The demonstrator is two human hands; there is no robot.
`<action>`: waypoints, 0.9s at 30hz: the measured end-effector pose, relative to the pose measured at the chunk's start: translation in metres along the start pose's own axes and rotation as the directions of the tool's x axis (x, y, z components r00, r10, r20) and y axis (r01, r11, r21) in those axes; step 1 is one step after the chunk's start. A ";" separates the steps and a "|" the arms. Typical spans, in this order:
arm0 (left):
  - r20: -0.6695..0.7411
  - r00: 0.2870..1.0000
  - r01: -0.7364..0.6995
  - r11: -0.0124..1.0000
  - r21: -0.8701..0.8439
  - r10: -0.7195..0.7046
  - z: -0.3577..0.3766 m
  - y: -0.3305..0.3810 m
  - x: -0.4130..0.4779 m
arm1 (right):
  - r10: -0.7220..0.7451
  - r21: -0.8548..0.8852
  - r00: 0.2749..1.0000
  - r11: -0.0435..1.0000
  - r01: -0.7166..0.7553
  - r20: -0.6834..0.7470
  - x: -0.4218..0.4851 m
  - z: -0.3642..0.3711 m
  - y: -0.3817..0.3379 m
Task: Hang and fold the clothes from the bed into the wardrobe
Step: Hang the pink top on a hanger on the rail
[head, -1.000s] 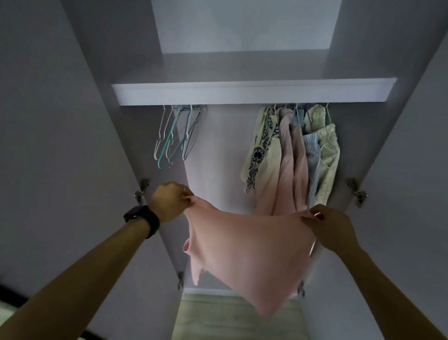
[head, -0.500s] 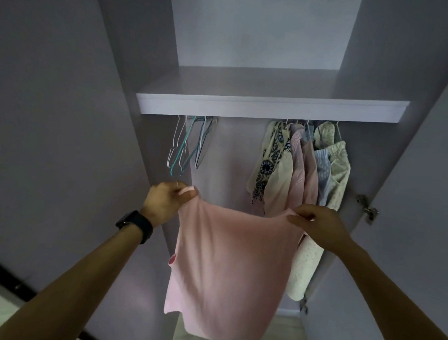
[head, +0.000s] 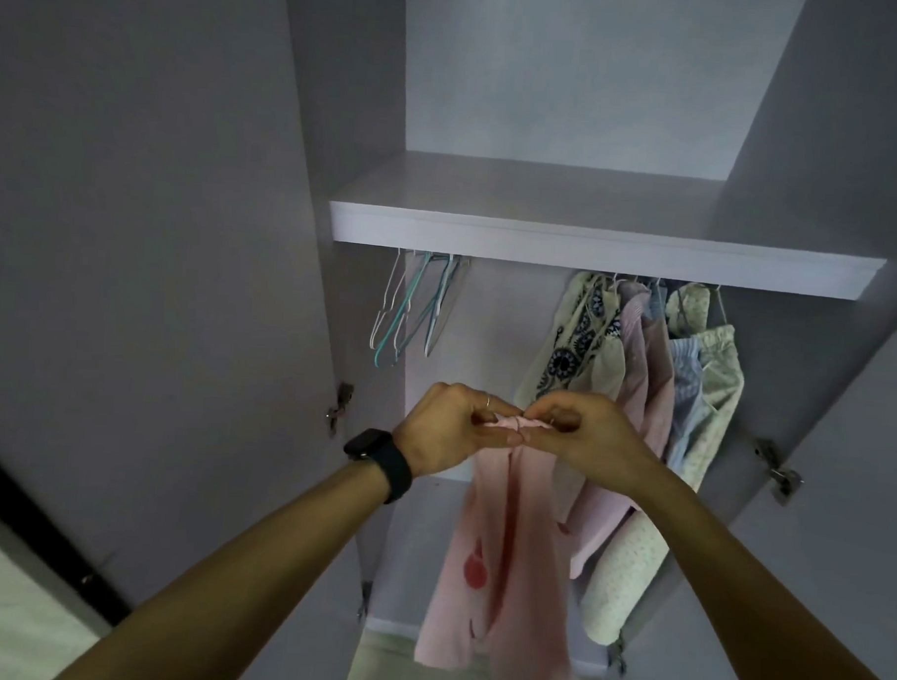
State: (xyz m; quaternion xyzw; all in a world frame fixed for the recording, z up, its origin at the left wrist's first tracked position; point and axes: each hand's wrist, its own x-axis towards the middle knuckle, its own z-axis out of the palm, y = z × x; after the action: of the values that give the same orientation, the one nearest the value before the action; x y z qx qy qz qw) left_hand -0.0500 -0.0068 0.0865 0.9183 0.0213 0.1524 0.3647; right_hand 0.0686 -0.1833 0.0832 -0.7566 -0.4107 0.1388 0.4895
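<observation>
Stands facing the open wardrobe (head: 565, 88), both arms reaching forward. Holds both hands close together in front of the hanging space, fingertips touching. Pinches the bunched top edge of a pink garment (head: 498, 573) with the left hand (head: 448, 427), thumb and curled fingers clamped on the cloth. Grips the same edge with the right hand (head: 586, 441), fingers likewise curled round it. Lets the garment hang straight down from the hands in long folds, folded over on itself, its hem low in front of the wardrobe's bottom, with a red mark (head: 475, 572) on its lower left side. Wears a dark watch (head: 379, 460) on the left wrist and a thin ring (head: 487, 401) on a left finger.

Above the hands, a pale shelf (head: 594, 248) across the wardrobe. Under its left end, a bunch of bare hangers (head: 411, 312), white and teal. Under its right end, several hung clothes (head: 641, 358) packed side by side: patterned cream, pink, light blue stripes, pale green. Just behind the right hand, the nearest of these. On either side, open doors with metal hinges (head: 341, 402).
</observation>
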 end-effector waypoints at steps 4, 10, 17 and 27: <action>-0.068 0.996 0.065 0.998 0.024 -0.063 -0.005 -0.012 0.001 | -0.034 0.042 0.999 0.999 0.033 0.017 0.002 -0.002 -0.002; -0.069 0.994 0.089 0.995 0.042 -0.086 0.002 -0.019 -0.001 | -0.032 -0.016 0.999 0.999 0.031 -0.023 0.003 0.006 0.006; -0.185 0.973 0.179 0.955 0.235 -0.137 0.004 -0.035 -0.004 | 0.002 -0.029 1.000 1.000 -0.003 -0.028 0.030 0.000 0.041; -0.430 0.894 0.435 0.469 0.768 -0.126 -0.037 -0.042 -0.020 | 0.049 -0.189 0.993 0.982 -0.029 0.103 0.146 0.027 0.088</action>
State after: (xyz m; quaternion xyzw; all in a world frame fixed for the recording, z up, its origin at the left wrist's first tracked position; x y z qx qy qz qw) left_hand -0.0771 0.0457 0.0778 0.9235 0.3031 0.2030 -0.1184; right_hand 0.1861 -0.0720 0.0227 -0.7985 -0.4327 0.1496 0.3908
